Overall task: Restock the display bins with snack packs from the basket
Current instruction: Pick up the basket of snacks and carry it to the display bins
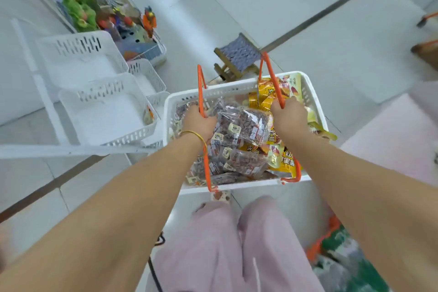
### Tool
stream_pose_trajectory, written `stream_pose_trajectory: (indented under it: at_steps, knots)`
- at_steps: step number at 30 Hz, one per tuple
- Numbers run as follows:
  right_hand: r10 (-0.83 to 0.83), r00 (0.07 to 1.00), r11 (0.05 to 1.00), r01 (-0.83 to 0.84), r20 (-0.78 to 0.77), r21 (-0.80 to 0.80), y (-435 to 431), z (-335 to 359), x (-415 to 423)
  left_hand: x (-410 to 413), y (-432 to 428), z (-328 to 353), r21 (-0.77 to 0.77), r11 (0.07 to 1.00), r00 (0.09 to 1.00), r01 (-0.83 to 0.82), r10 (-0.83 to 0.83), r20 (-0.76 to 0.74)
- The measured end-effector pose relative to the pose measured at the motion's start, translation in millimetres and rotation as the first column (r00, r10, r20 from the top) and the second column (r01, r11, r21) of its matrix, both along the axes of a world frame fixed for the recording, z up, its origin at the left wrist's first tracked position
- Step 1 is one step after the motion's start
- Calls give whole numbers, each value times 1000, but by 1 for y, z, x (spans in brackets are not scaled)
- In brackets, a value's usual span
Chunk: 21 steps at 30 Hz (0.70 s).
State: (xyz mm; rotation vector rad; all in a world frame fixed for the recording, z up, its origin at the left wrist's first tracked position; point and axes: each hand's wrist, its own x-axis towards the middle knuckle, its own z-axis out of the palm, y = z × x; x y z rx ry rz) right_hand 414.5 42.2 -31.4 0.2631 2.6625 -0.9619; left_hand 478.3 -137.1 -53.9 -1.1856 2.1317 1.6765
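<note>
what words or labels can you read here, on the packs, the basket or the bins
"红" on the yellow pack at the basket's near right corner; the red characters beside it are blurred.
Small cream labels on the clear packs: too small to read.
Far yellow packs: print blurred.
Display bins: no text seen.

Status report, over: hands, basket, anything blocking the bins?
Both busy: left hand grips left handle, right hand grips right handle. The basket holds snack packs; white bins to its left. Beyond it a folding stool, not between them.
</note>
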Motion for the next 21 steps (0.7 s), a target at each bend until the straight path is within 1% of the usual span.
stream_pose_trajectory:
  at_steps: [2,4,7,11,15,19,21]
  knots:
    - [43,999,999,-43,9,15,-5,2,-55,-48,-3,2,-49,998,999,-28,29,18]
    - [90,996,996,-90,25,8,-13,0,-114,-96,-7,4,-39,996,996,-81,81,23]
    - [188,981,982,-187,45,-9,-34,-11,-200,-162,-16,4,12,977,977,-213,213,12]
    - [346,936,937,-349,56,34,-67,-17,-288,-228,-26,-2,-14,924,924,-383,383,6]
    - [532,845,842,-534,49,73,-116,-14,-365,-272,-47,-11,-19,828,828,-560,560,13]
    - [714,696,690,-718,74,97,-175,-24,-428,-308,-70,-33,26,669,670,-743,742,21]
    - [784,614,605,-789,92,107,-204,-30,-447,-320,-79,-42,38,603,604,-797,796,48]
